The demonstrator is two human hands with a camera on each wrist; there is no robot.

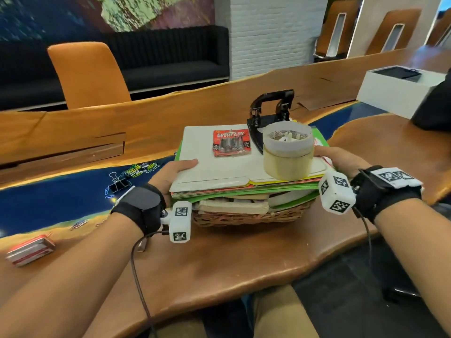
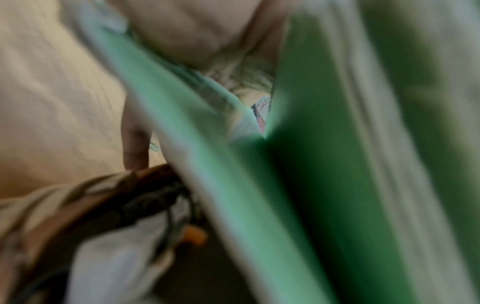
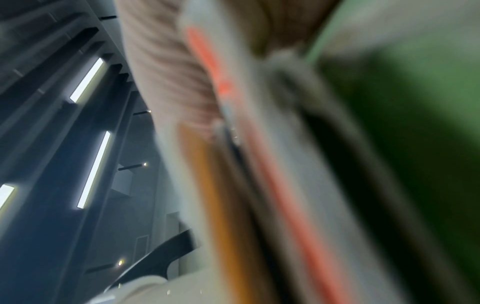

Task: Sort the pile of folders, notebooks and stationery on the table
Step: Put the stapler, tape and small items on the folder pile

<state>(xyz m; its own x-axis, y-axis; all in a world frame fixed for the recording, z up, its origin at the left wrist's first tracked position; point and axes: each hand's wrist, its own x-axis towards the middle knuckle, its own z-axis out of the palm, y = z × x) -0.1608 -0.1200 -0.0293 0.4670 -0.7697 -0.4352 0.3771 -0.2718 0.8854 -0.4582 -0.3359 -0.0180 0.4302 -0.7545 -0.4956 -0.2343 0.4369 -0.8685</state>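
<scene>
A stack of folders (image 1: pixel 229 181), white on top with yellow, red and green below, lies over notebooks in a wicker basket (image 1: pixel 246 218). On the stack sit a red battery pack (image 1: pixel 230 142), a black hole punch (image 1: pixel 271 111) and two stacked tape rolls (image 1: pixel 288 152). My left hand (image 1: pixel 175 172) grips the stack's left edge, thumb on top. My right hand (image 1: pixel 341 159) grips the right edge, thumb on top. The left wrist view shows blurred green folder edges (image 2: pixel 298 185) close up, and the right wrist view shows blurred folder edges (image 3: pixel 285 185).
Paper clips (image 1: pixel 141 168) and a black binder clip (image 1: pixel 118 184) lie on the blue strip at left. A red and white box (image 1: pixel 30 250) sits near the left edge. A white box (image 1: pixel 400 86) stands far right. An orange chair (image 1: pixel 87 74) faces the wooden table (image 1: pixel 219 264).
</scene>
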